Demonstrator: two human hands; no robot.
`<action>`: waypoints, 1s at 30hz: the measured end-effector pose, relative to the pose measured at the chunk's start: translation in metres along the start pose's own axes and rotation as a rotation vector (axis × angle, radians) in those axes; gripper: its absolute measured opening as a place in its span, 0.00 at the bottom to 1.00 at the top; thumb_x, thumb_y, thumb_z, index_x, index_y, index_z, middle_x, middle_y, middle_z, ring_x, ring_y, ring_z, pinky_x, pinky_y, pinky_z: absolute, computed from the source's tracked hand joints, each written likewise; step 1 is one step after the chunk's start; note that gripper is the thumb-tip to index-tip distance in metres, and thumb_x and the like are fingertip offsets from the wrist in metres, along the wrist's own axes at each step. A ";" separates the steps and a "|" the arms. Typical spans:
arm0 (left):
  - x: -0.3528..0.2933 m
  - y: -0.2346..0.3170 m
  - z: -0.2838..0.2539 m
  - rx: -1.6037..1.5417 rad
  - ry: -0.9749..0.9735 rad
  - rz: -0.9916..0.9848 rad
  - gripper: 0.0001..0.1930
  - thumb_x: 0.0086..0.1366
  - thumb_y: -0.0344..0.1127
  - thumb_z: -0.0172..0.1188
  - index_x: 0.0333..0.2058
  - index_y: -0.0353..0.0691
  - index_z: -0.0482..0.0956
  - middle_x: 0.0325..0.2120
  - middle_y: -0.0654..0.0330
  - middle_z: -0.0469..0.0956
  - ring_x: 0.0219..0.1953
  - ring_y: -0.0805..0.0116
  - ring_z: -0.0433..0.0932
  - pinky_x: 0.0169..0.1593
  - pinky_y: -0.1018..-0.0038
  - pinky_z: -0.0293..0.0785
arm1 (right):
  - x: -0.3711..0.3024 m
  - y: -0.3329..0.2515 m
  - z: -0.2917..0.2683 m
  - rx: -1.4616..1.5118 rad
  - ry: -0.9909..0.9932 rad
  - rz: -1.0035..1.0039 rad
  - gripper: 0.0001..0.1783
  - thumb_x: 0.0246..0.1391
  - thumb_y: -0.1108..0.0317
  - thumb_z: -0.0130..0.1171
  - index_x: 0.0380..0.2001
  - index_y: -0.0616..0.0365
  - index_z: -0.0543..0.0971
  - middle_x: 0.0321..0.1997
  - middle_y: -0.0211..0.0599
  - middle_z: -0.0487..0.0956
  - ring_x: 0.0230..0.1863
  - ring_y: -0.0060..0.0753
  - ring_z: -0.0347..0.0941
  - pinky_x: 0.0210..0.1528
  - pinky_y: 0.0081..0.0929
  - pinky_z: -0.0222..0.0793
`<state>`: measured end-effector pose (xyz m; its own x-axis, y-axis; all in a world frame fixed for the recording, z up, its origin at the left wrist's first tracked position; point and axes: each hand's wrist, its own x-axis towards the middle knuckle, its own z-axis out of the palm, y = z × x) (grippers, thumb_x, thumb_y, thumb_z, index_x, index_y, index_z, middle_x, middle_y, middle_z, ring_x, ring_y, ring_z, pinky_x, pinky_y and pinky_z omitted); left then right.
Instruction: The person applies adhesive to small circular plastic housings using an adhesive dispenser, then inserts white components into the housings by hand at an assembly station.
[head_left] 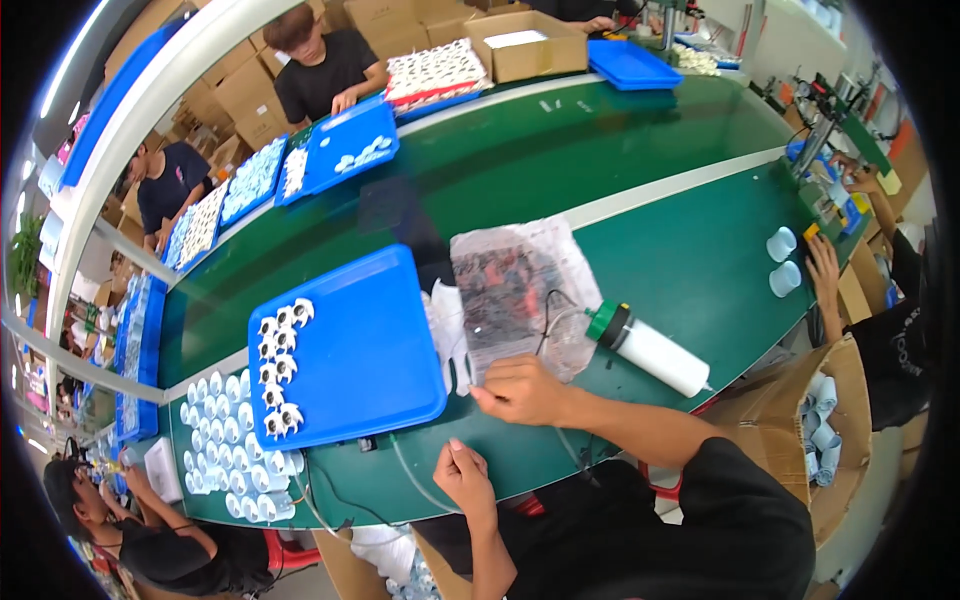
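Observation:
My left hand point(465, 475) is closed over the table's near edge, thumb and fingers together; whether anything is in it cannot be made out. My right hand point(525, 391) is also closed, its fingertips beside a white, glove-like scrap point(449, 325); anything pinched there is too small to tell. Left of the hands lies a blue tray point(365, 350) with several white parts point(283, 340) with dark centres along its left side. Beyond my right hand, a stained translucent sheet point(520, 295) lies flat. A white cylinder with a green cap point(660, 355) rests at its right edge, a thin tube near the cap.
Many translucent cups point(225, 440) stand left of the tray, and two pale blue cups point(782, 262) stand far right. Hoses point(410, 470) cross the near edge. An open carton point(845, 430) is at my right. Co-workers sit around the green table point(470, 180), with more blue trays point(355, 145) opposite.

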<state>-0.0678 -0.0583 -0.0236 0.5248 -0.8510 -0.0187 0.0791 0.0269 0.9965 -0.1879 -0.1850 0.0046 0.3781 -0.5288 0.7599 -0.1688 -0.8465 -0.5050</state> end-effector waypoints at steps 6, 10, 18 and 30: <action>0.003 -0.007 0.017 0.399 -0.154 0.127 0.22 0.72 0.37 0.49 0.17 0.35 0.63 0.12 0.64 0.62 0.17 0.79 0.59 0.21 0.74 0.54 | -0.009 0.003 -0.002 0.004 0.023 0.046 0.18 0.51 0.69 0.62 0.10 0.59 0.71 0.13 0.38 0.71 0.17 0.41 0.70 0.19 0.38 0.63; 0.007 -0.005 0.015 0.384 -0.085 0.107 0.22 0.71 0.36 0.49 0.18 0.33 0.64 0.12 0.63 0.64 0.18 0.77 0.60 0.22 0.72 0.56 | -0.006 0.010 0.013 0.103 0.013 0.108 0.22 0.55 0.65 0.59 0.10 0.62 0.69 0.12 0.41 0.69 0.15 0.47 0.67 0.19 0.42 0.59; 0.001 -0.014 0.008 0.239 -0.122 0.122 0.22 0.74 0.39 0.49 0.18 0.38 0.64 0.14 0.68 0.64 0.16 0.83 0.59 0.20 0.80 0.52 | -0.012 0.000 0.015 0.128 -0.044 0.035 0.23 0.52 0.70 0.59 0.07 0.60 0.65 0.09 0.41 0.64 0.12 0.46 0.62 0.16 0.40 0.54; -0.001 -0.009 0.002 0.213 -0.155 0.057 0.21 0.71 0.36 0.51 0.18 0.31 0.69 0.11 0.63 0.66 0.17 0.80 0.61 0.21 0.76 0.55 | 0.084 0.113 -0.287 -0.827 -0.319 0.565 0.14 0.58 0.61 0.56 0.41 0.59 0.79 0.38 0.51 0.81 0.39 0.53 0.78 0.43 0.42 0.73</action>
<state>-0.0708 -0.0592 -0.0320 0.3864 -0.9217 0.0343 -0.1360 -0.0201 0.9905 -0.4366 -0.3434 0.1291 0.2527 -0.9207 0.2973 -0.9189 -0.3246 -0.2242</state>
